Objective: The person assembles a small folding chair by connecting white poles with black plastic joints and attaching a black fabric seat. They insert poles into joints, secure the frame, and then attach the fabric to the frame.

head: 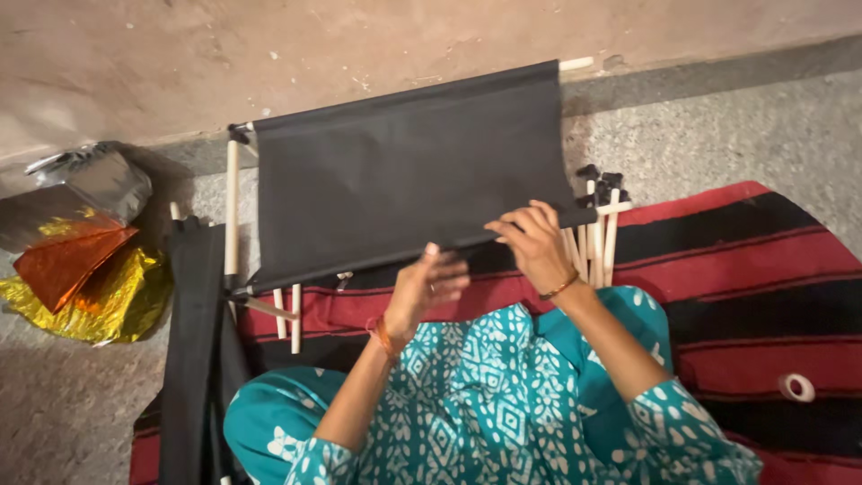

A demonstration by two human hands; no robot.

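A black fabric panel (404,162) is stretched between white rods (232,211) and lifted in front of me. My right hand (534,242) grips the panel's near edge, fingers curled over the hem. Just below that edge, my left hand (426,287) is held up with fingers loosely bent; whether it touches the fabric is unclear. A bundle of white rods with black end caps (600,224) stands beside my right hand. My lap is covered by teal patterned cloth (503,377).
I sit on a red and black striped mat (754,269) on a concrete floor. Another black fabric piece (190,341) lies at the left. Crumpled gold, orange and silver foil (85,260) sits far left. A white tape roll (796,387) rests on the mat.
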